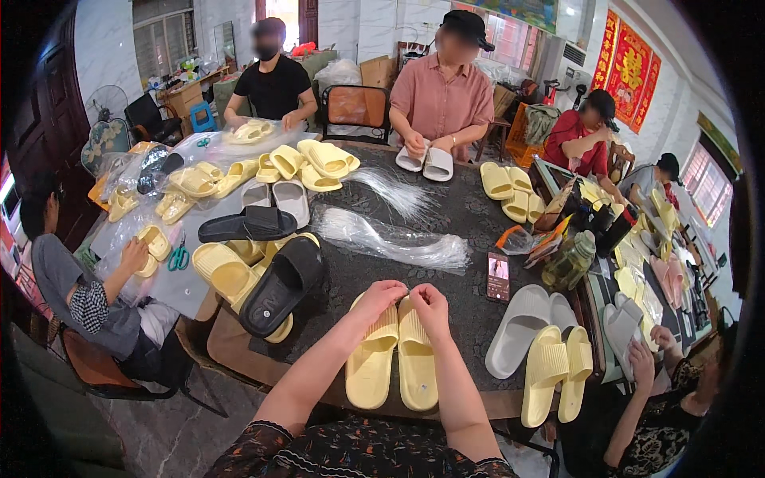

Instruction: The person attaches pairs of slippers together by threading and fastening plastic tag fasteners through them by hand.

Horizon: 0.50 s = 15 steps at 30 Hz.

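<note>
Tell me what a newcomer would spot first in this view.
Probably the pair of yellow slides at the near edge of the dark table, with the left fingers and right fingers close together at their far ends. Next, the large black slide propped on yellow ones to the left, and the shiny clear plastic strips lying beyond the hands.

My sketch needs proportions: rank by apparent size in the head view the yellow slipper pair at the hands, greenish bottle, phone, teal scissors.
1. Yellow slipper pair
2. Greenish bottle
3. Phone
4. Teal scissors
</note>
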Motion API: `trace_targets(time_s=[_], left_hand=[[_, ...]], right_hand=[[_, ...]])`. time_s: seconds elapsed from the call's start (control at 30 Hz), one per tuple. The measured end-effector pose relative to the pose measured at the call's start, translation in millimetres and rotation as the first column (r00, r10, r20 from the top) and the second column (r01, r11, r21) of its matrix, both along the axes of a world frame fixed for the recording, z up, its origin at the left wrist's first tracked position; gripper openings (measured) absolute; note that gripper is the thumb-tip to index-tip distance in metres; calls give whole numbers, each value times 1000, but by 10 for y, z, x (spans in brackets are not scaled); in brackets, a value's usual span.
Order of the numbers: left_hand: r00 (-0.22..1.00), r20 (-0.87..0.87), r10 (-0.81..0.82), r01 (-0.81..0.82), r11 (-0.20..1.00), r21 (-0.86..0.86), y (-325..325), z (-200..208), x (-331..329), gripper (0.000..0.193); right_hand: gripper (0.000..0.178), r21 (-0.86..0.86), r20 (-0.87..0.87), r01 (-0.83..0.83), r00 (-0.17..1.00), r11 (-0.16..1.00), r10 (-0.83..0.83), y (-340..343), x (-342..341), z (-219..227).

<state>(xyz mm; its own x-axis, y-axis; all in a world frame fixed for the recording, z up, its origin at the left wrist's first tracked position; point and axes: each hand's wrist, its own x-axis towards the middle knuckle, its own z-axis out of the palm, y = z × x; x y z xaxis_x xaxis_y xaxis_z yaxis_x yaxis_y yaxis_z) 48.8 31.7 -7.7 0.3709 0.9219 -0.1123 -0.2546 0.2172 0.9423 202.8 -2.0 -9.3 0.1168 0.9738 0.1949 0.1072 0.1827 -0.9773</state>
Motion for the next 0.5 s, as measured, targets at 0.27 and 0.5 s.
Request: trace_targets(time_s=[0.27, 0.5], left_hand=[[994, -109, 0, 8, 998, 70, -35, -35, -21, 12], [985, -82, 151, -135, 975, 174, -49, 11, 13, 14]], right_hand=[[9, 3, -1, 26, 1000, 1000, -26, -59, -52, 61], [8, 113, 83, 160, 982, 981, -170, -106, -105, 133]])
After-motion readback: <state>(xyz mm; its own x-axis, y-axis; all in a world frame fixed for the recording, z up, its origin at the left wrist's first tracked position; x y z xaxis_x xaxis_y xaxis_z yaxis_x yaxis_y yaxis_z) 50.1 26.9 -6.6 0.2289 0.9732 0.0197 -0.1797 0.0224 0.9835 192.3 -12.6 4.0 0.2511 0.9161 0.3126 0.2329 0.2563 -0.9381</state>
